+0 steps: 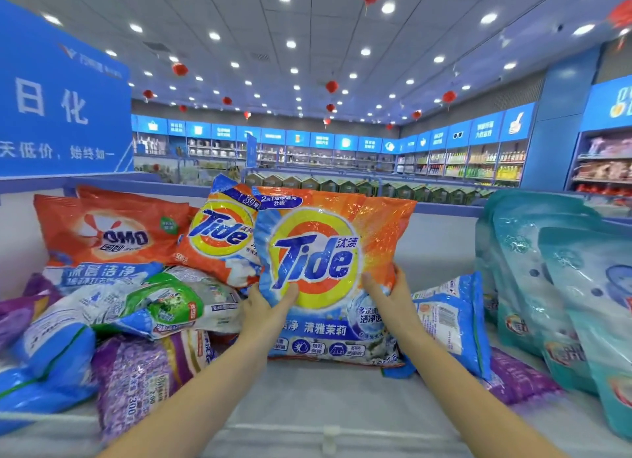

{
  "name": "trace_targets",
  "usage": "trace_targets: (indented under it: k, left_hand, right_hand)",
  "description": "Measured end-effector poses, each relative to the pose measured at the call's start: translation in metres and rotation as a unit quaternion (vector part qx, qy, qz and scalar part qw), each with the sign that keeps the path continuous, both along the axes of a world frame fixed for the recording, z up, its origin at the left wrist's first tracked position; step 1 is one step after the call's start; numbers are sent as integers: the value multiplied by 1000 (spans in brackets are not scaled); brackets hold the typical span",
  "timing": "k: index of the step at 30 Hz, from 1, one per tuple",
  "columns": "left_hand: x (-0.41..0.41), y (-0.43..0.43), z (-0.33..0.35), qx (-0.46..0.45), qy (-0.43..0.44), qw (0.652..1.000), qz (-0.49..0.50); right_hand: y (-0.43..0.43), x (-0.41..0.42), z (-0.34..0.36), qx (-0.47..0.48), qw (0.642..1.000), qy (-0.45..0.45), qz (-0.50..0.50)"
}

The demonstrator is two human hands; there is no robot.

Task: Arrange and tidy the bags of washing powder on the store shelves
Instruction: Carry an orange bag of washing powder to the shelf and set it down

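We note the big Tide bag upright on the shelf, left hand and right hand each gripping its lower sides. A smaller Tide bag touches its left; teal pouches well right.

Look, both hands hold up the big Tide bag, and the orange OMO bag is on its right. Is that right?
Not quite. The head view shows the left hand and right hand holding up the big Tide bag, but the orange OMO bag is on its left, not its right.
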State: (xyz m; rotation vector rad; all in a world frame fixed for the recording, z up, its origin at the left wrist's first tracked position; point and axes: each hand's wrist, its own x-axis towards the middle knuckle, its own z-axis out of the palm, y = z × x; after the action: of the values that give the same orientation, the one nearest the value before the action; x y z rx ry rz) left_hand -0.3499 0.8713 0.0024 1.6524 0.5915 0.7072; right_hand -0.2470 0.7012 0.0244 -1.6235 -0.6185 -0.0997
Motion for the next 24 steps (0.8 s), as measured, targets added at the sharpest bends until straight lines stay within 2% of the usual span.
trace_targets:
  k: [6,10,18,24]
  left_hand:
    - [17,-12,-3,-8,5,999,-40]
    - [25,-15,-5,-15,-35,998,-46]
    - [13,-7,-2,-54,-94,994,-21]
    - [7,-8,1,-47,-75,996,-31]
  right_hand:
    - [-14,14,-2,29,999,-1,-38]
    - [-15,25,-5,24,999,-4,-44]
    - [-6,18,-5,3,1000,6,9]
    - [-15,19,-6,9,999,25,23]
